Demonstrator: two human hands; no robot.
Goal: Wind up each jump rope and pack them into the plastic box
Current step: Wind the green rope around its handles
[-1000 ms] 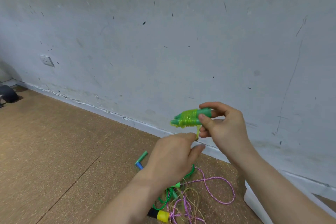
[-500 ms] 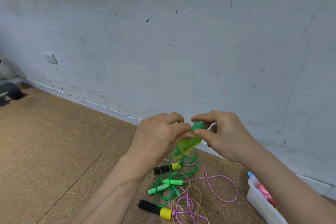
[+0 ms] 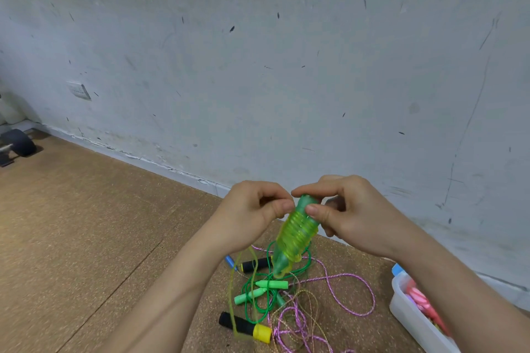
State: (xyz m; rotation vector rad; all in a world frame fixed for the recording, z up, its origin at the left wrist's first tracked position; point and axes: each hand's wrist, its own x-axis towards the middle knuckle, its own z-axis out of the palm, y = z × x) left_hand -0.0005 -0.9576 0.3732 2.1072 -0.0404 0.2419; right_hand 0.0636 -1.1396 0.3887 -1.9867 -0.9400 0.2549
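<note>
A loose yellow-green cord tail is dangling, limp and slippery-looking. The left hand is pinching it; the right hand is gripping the light, stiff wound green handles. Beyond, tangled ropes are lying on the floor beside the plastic box.

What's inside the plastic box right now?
The plastic box holds something pink and red, probably a wound rope. The right forearm and frame edge hide the rest.

Single head-worn wide-angle view: looked forward and down, close over both hands, toward cork floor and grey wall beyond.
</note>
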